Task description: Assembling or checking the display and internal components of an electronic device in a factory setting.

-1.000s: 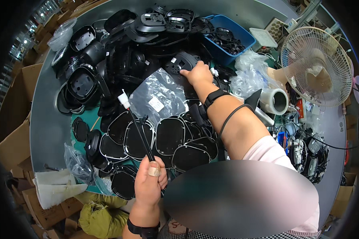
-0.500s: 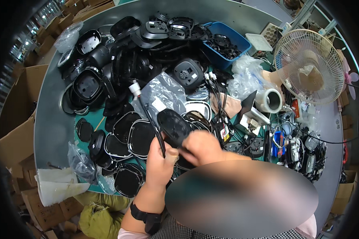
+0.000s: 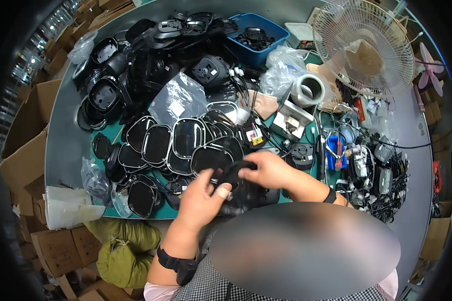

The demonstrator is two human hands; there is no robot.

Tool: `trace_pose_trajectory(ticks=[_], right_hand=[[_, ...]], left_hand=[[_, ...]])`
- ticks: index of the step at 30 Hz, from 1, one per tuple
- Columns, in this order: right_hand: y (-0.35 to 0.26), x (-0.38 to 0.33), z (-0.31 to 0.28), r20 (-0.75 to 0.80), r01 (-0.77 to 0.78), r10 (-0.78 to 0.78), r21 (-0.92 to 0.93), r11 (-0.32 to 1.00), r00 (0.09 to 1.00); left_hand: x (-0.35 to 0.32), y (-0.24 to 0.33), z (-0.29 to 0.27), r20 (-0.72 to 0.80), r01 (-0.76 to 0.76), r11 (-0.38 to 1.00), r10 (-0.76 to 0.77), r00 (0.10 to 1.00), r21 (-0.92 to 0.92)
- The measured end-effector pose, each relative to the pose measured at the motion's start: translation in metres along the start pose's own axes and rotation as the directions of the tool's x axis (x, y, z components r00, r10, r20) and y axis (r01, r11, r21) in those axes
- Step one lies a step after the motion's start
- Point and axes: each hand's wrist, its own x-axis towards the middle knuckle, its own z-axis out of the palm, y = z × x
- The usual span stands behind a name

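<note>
My right hand pinches a dark, curved black plastic part by its upper right edge. My left hand, with a pale wrap on its thumb, closes on the left side of the same part; motion blurs its fingertips. Under and behind the part lie flat black mesh covers with shiny rims, several overlapping. Just beyond them a clear plastic bag rests on the heap. A white connector lies by a bundle of black cables with small white plugs.
Black housings pile up at the far left. A blue bin of black parts stands at the back, near a caged fan. To the right are a white roll, a small blue tray and tangled cables. Cardboard boxes stand left.
The cable with the white connector has left my left hand, which now meets the black part. My right hand and the part have come lower and nearer. The whole view has shifted.
</note>
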Motion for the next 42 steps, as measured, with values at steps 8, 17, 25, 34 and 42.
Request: trace_pose_trajectory(ticks=[8,17,25,34,42], right_hand=[[0.036,-0.019,0.005,-0.316,0.164,0.311,0.888,0.429,0.896],[0.032,-0.035,0.016,-0.619,0.373,0.111,0.597,0.71,0.778],[0.035,-0.05,0.022,-0.673,0.483,-0.261,0.162,0.861,0.692],[0.024,-0.062,0.026,-0.567,0.44,-0.153,0.412,0.798,0.809],[0.019,-0.066,0.032,-0.543,0.459,-0.157,0.482,0.747,0.825]], left_hand=[[-0.035,-0.002,0.032,-0.07,-0.211,0.969,0.221,0.973,0.127],[-0.054,0.006,0.048,-0.021,0.077,0.997,-0.077,0.997,0.004],[-0.069,0.045,0.044,-0.138,-0.086,0.923,0.147,0.979,0.375],[-0.054,0.021,0.056,-0.243,-0.105,0.994,0.106,0.964,0.018],[-0.048,0.035,0.06,-0.29,-0.165,0.896,0.3,0.909,0.411]])
